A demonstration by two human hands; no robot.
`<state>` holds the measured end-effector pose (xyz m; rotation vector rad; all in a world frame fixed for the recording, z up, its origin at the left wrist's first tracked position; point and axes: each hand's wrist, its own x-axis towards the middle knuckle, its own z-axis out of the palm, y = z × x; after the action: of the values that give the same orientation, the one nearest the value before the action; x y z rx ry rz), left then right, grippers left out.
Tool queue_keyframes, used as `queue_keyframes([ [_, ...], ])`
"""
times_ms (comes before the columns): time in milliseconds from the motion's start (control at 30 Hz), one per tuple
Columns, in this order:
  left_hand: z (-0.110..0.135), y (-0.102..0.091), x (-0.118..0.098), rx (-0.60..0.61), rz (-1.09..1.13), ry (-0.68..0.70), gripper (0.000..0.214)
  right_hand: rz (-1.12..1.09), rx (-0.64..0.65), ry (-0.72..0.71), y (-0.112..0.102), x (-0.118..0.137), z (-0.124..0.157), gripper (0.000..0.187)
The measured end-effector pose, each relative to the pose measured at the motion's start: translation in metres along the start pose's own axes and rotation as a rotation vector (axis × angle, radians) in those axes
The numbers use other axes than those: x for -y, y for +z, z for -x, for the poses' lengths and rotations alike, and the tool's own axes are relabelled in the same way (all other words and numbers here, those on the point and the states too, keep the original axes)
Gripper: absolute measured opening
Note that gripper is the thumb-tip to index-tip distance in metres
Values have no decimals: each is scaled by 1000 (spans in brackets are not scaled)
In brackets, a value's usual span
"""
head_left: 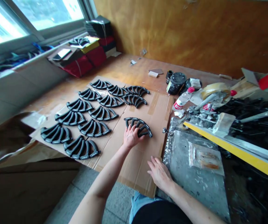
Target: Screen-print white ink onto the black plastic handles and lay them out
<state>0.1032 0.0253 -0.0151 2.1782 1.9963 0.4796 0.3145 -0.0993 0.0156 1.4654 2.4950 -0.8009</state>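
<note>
My left hand (131, 135) rests on a black fan-shaped ribbed part (139, 126) lying on the flattened cardboard (136, 161), its fingers curled over the part's ribs. My right hand (160, 175) lies flat and open on the cardboard's near right edge, holding nothing. To the left, several more black fan-shaped parts (94, 128) are laid out in rows on the cardboard.
A grey plate (194, 183) with a small plastic bag (205, 157) lies right of my right hand. A yellow-edged bar (232, 151), a plastic bottle (182, 99), black jars (176, 82) and a heap of black parts (260, 124) crowd the right. Red boxes (87, 59) stand by the window.
</note>
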Motion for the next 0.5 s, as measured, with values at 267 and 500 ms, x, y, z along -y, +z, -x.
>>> queue_keyframes([
  [267, -100, -17, 43, -26, -67, -291, 59, -68, -7, 32, 22, -9, -5, 46],
  [500, -46, 23, 14, -244, 14, -308, 77, -49, -120, -83, 9, -4, 3, 44],
])
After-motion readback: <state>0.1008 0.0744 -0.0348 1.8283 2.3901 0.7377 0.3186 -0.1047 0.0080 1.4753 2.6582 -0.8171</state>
